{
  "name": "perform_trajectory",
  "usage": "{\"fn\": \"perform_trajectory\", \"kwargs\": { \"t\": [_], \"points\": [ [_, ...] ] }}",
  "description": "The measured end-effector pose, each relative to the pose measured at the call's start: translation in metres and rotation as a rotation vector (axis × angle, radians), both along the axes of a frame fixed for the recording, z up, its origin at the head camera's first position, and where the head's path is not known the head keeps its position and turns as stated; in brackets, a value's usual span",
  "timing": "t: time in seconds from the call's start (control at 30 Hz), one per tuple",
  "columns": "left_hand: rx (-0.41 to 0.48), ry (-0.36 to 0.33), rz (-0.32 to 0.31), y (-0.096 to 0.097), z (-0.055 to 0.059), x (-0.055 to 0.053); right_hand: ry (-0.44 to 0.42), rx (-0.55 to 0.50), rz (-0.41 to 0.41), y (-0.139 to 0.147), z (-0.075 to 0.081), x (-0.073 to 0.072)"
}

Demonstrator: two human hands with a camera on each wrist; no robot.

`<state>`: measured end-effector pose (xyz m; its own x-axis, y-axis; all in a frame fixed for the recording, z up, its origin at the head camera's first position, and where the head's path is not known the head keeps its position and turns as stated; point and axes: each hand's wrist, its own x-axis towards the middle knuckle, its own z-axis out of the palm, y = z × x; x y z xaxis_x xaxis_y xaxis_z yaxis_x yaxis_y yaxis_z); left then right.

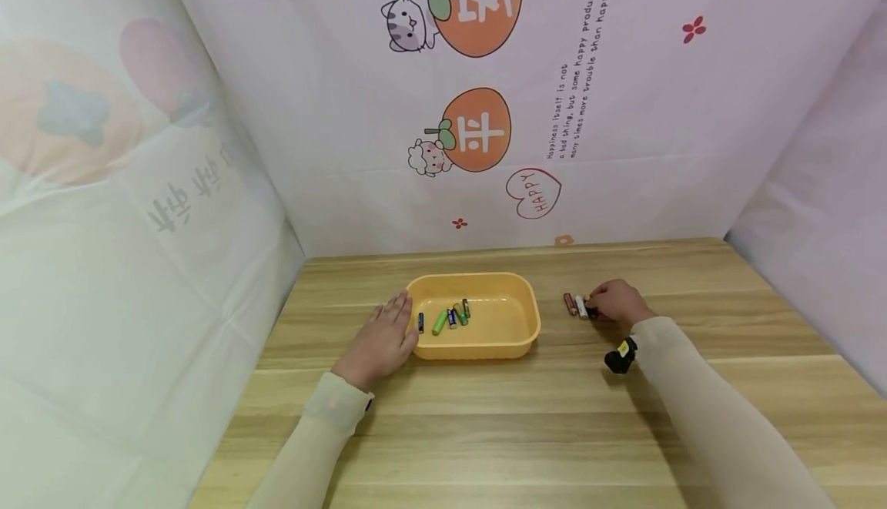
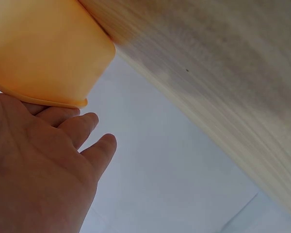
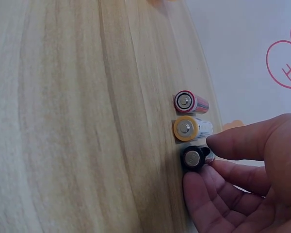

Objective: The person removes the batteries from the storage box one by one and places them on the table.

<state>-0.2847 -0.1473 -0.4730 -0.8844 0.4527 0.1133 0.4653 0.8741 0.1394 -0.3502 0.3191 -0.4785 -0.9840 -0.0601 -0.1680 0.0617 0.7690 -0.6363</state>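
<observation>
My left hand (image 1: 377, 343) rests on the left rim of a yellow plastic basin (image 1: 478, 351), its fingers extended. In the left wrist view the fingers of the left hand (image 2: 43, 155) touch the basin's rim (image 2: 43, 101). My right hand (image 1: 619, 303) is on the table to the right of the basin. Between its thumb and fingers it pinches a black battery (image 3: 193, 158), which lies on the wood. Beside that lie a white battery with a yellow end (image 3: 185, 128) and a red battery (image 3: 185, 101), all side by side.
Inside the basin lie several batteries, among them a green one (image 1: 440, 322) and a blue one (image 1: 420, 323). A wooden table (image 1: 485, 432) bears everything. Printed white cloth (image 1: 346, 147) stands behind the table and at both sides.
</observation>
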Motion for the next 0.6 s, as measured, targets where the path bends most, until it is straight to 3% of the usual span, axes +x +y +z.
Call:
{"fn": "perform_trajectory", "kwargs": {
  "t": [0.6],
  "points": [
    [0.001,-0.003,0.002,0.0001,0.001,0.0004,-0.032,-0.015,-0.025,-0.0001,0.006,0.0035]
  ]
}}
